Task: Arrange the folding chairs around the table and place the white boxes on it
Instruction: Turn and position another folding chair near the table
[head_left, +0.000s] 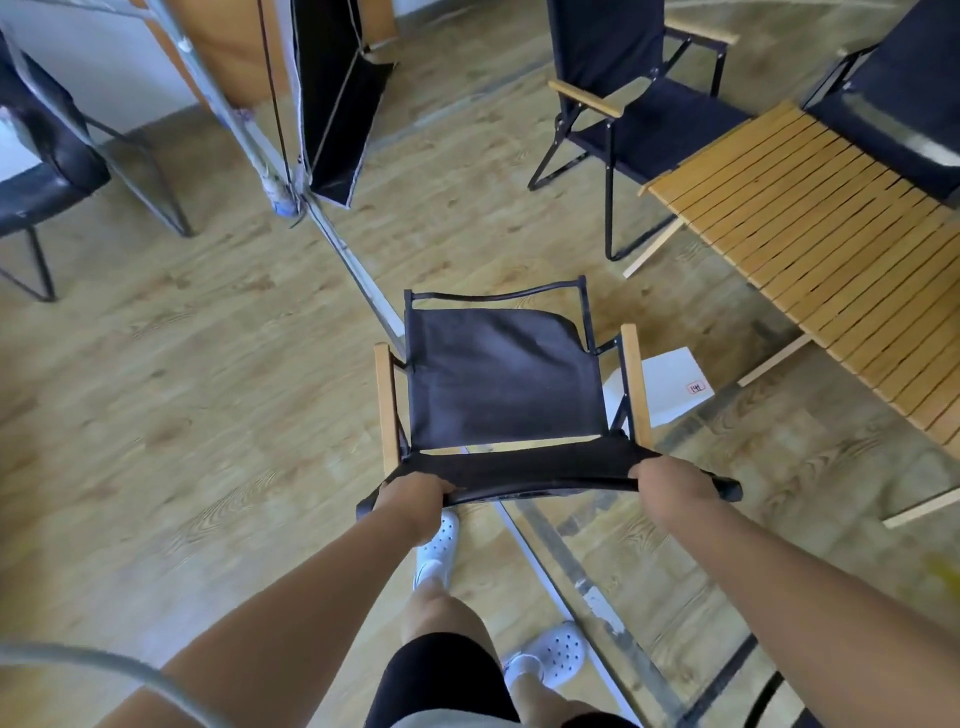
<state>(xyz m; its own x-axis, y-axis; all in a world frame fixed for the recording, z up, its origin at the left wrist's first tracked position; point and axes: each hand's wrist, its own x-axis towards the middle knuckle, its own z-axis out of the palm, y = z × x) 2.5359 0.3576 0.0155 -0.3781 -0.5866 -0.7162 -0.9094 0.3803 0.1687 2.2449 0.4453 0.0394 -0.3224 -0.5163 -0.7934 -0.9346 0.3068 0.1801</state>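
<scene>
Both hands are on the top edge of the backrest of a dark fabric folding chair (498, 379) with pale wooden armrests, seen from above and behind. The left hand (415, 499) has its grip closed round the left end of the fabric-covered top rail, fingers curled under it. The right hand (670, 488) has its grip closed round the right end in the same way, and the black end of the rail juts out beyond it. The chair is unfolded, its seat facing away from the person; whether its feet touch the floor (182, 415) cannot be told. A white box (670, 384) lies on the floor just beside the chair's right armrest, partly hidden by it, between the chair and the slatted wooden worktop (805, 223); a small red-edged label shows on its top. The worktop stands to the right, well apart from the held chair. A second chair (634, 104) of the same kind stands unfolded at the worktop's far left end, and a third chair (904, 104) stands against its far side. A black padded chair (41, 156) on a metal frame stands at the far left. White perforated shoes (550, 654) show below the hands.
</scene>
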